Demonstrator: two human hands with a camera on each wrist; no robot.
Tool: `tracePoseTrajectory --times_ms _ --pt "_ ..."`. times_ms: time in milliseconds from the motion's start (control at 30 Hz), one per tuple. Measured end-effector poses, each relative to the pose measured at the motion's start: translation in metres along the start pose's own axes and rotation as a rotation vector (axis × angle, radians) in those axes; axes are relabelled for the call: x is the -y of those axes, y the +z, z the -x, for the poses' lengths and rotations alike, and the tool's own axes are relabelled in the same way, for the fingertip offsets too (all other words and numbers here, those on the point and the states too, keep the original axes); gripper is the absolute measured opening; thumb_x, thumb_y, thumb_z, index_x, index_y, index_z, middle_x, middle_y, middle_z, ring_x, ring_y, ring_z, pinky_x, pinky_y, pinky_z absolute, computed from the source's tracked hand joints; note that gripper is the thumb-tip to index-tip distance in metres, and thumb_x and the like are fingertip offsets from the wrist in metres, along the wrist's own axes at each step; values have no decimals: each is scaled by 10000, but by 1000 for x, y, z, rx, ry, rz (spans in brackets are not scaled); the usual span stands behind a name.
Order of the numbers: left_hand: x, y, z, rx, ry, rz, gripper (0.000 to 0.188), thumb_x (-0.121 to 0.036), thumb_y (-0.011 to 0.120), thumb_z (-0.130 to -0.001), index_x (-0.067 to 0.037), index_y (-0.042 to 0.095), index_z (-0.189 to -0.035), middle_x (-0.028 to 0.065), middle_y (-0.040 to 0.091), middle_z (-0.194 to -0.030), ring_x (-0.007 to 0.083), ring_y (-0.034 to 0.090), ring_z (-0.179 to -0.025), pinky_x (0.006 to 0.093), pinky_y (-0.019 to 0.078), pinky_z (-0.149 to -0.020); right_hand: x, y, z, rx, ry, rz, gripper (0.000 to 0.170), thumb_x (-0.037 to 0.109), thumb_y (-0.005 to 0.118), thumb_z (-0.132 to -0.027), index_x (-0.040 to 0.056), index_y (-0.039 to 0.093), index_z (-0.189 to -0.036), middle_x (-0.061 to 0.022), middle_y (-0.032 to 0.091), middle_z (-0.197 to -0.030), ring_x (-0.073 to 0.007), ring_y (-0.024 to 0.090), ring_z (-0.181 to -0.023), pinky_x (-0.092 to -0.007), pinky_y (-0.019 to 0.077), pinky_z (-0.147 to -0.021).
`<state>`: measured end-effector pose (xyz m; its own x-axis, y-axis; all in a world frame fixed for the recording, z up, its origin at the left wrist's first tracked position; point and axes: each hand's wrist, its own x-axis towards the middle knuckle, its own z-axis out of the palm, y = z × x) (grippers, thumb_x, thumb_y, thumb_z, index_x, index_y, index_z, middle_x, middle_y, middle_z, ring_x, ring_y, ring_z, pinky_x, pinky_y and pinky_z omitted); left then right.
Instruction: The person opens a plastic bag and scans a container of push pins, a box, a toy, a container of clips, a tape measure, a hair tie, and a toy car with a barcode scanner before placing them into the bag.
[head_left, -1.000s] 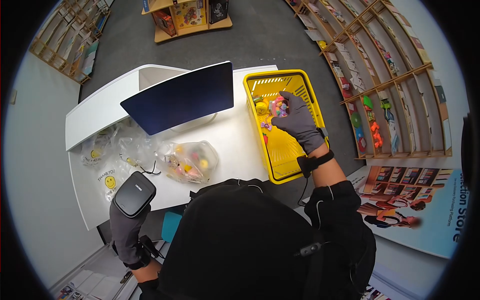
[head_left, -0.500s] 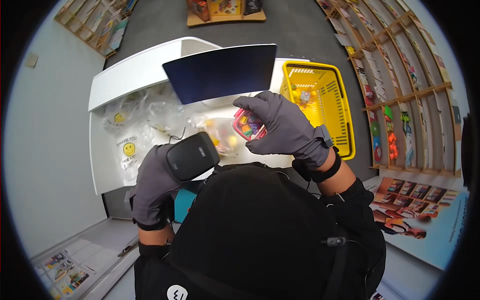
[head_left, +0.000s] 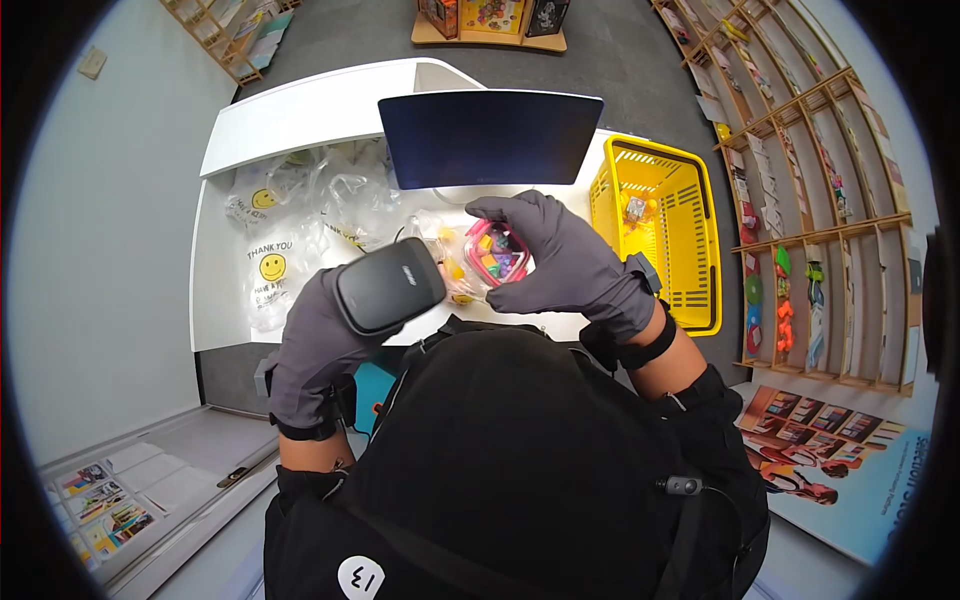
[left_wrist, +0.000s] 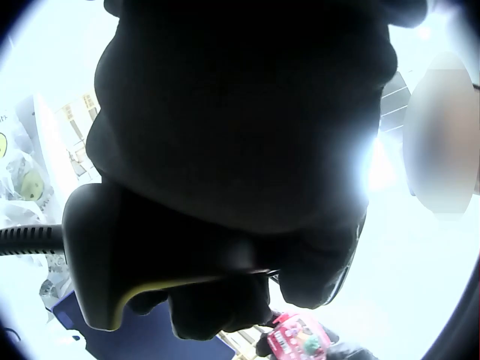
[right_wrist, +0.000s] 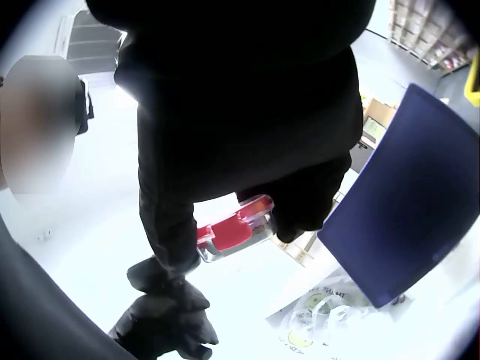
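My gloved left hand (head_left: 322, 345) grips a black handheld barcode scanner (head_left: 392, 287) with a cable, its head tilted toward the other hand. My gloved right hand (head_left: 570, 262) pinches a small clear plastic box (head_left: 497, 252) with a pink-red rim, thumb on one side and fingers on the other. Colourful little pieces show inside it. In the right wrist view a red clasp (right_wrist: 232, 234) appears on the box's side. A printed label with a barcode (left_wrist: 289, 341) faces the scanner in the left wrist view. Scanner and box are a short gap apart, over the white counter.
A yellow shopping basket (head_left: 712, 250) with small items stands to the right. Behind the hands is a dark monitor (head_left: 490, 140). Clear smiley-printed plastic bags (head_left: 270, 275) lie at the left of the counter (head_left: 290, 110). A filled clear bag (head_left: 455, 270) sits partly hidden below the hands.
My right hand has lifted the small box out of the basket and brought it left over the counter. My left hand has carried the scanner up and right toward it.
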<state>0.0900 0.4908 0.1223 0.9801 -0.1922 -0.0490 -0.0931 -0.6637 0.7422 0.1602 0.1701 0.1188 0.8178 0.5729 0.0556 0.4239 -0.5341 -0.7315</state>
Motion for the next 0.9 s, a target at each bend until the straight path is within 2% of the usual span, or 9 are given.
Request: tracePoseTrajectory --times_ms 100,133,233,267,367,500,600,800,900 --pt "22 -2 -6 -3 -30 137 417 -207 923 -796 -44 770 -1148 144 801 -1052 276 781 -963 367 598 -861 -18 11 2 -9 22 -437 888 194 868 -748 56 539 -1561 -149 671 -1362 -305 683 -1250 -375 574 -1022" --pt "29 -3 -6 -32 -37 193 420 -206 917 -804 -37 764 -1158 137 803 -1044 263 782 -960 362 599 -856 -23 13 2 -13 29 -427 888 194 868 -748 56 539 -1561 -149 671 -1362 -305 683 -1250 -375 574 -1022" --pt "44 3 -9 -80 -56 323 426 -205 906 -821 -24 753 -1176 122 807 -1028 239 784 -954 353 601 -847 -39 22 2 70 262 -1181 910 163 835 -808 47 452 -1625 -169 635 -1481 -323 707 -1268 -407 600 -1011" --pt "46 5 -12 -71 -69 310 429 -209 901 -829 -25 750 -1186 109 802 -1009 220 777 -932 344 596 -821 -52 31 5 68 273 -1175 910 163 835 -808 47 452 -1625 -169 635 -1481 -323 707 -1268 -407 600 -1011" --pt "59 5 -23 -66 -104 284 434 -217 890 -845 -26 744 -1205 83 792 -972 182 762 -889 325 586 -768 -102 61 7 114 364 -1593 892 194 806 -873 76 408 -1662 -188 621 -1518 -345 733 -1236 -446 618 -982" --pt "107 25 -48 204 -320 414 399 -252 854 -890 -68 765 -1233 49 778 -954 158 737 -833 312 566 -709 -108 78 10 99 410 -1584 846 283 782 -930 91 412 -1666 -194 622 -1524 -340 721 -1263 -443 617 -987" --pt "130 40 -67 281 -652 1027 414 -273 799 -951 -70 727 -1304 66 763 -994 192 736 -836 350 597 -724 -118 91 10 87 446 -1563 782 316 722 -974 98 421 -1663 -197 620 -1532 -351 717 -1270 -444 615 -992" --pt "174 73 -103 440 -639 1109 456 -401 739 -995 -91 727 -1331 75 752 -990 225 746 -853 401 611 -754 -141 118 1 70 566 -1637 691 394 625 -1047 107 450 -1650 -208 617 -1545 -374 710 -1273 -457 611 -1009" --pt "173 82 -116 497 -618 1141 469 -416 733 -996 -90 726 -1332 76 745 -986 226 745 -865 405 609 -769 -145 125 -4 83 545 -1902 663 448 577 -1081 104 470 -1637 -221 617 -1546 -392 709 -1268 -470 617 -1009"
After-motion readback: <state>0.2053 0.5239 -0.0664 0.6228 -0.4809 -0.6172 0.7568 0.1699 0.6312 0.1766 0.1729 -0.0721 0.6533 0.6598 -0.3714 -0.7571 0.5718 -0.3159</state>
